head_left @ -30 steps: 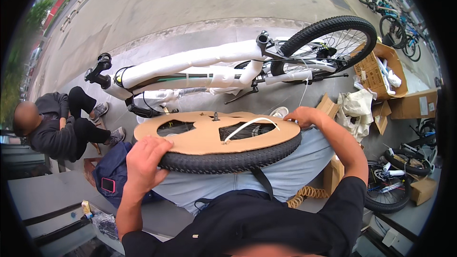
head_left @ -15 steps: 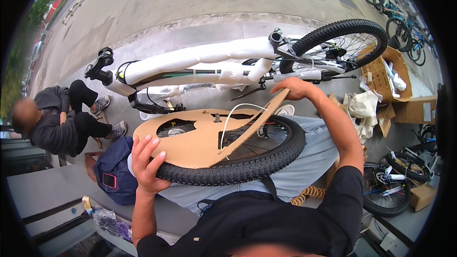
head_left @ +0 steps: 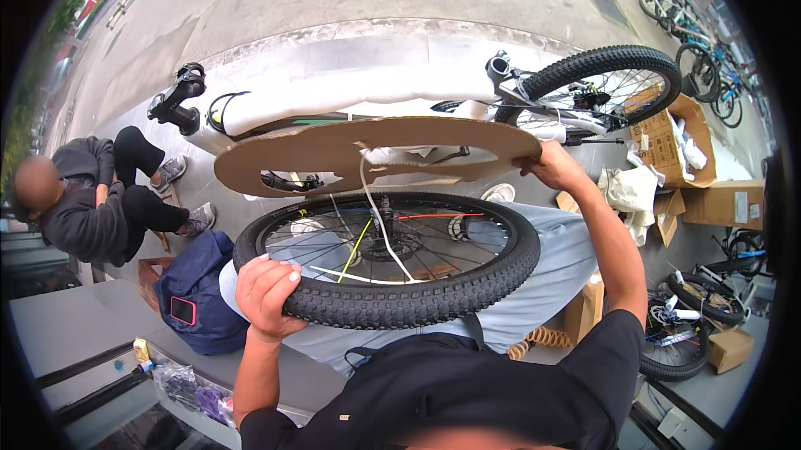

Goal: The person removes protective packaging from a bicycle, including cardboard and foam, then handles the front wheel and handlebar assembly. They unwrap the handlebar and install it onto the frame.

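Head view: one spoked wheel (head_left: 409, 306), black knobbly tyre, lying across the lap of the jeans (head_left: 555, 241); left hand (head_left: 269, 296), fingers curled together over the tyre's left edge; one cardboard disc (head_left: 334, 141) (two cut openings), tilted up at the wheel's far edge, its right end pinched by the right hand (head_left: 555, 168); one white strip (head_left: 377, 215), running from disc to spokes.

Tire (head_left: 413, 304) is plain black with a chunky knobbly tread pattern, plus there's 1 bright yellow spoke (head_left: 355, 251) and 1 red spoke (head_left: 442, 216). Cardboard cutout (head_left: 334, 141) is plain brown, the thin strip (head_left: 365, 185) is white, same as the frame wrap (head_left: 359, 91). Jeans (head_left: 551, 250) are washed-out light blue, shirt (head_left: 467, 375) black, bag (head_left: 213, 325) navy, phone (head_left: 183, 310) dark with a pink rim.
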Demonstrator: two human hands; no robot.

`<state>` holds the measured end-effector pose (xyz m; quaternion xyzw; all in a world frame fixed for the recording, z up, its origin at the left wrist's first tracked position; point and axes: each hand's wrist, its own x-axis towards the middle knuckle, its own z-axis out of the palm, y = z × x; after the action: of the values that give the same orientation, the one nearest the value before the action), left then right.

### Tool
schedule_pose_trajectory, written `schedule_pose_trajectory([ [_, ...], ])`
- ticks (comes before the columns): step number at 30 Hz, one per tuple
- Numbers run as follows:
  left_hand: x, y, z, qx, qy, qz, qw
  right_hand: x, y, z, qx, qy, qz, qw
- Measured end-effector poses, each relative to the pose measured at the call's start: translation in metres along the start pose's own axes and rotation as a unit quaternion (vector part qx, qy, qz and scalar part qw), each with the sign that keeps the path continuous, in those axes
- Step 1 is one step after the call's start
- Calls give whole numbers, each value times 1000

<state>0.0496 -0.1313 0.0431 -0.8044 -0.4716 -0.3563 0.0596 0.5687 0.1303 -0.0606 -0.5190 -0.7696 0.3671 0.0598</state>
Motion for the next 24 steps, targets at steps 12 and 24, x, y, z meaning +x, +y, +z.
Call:
schedule_pose_trajectory([
  [12,11,-4,2,-12,-6,8,1000,-156,29,-189,105,200,94,970],
  [24,21,-4,6,-19,-12,9,1000,-405,133,-266,214,606,222,733],
])
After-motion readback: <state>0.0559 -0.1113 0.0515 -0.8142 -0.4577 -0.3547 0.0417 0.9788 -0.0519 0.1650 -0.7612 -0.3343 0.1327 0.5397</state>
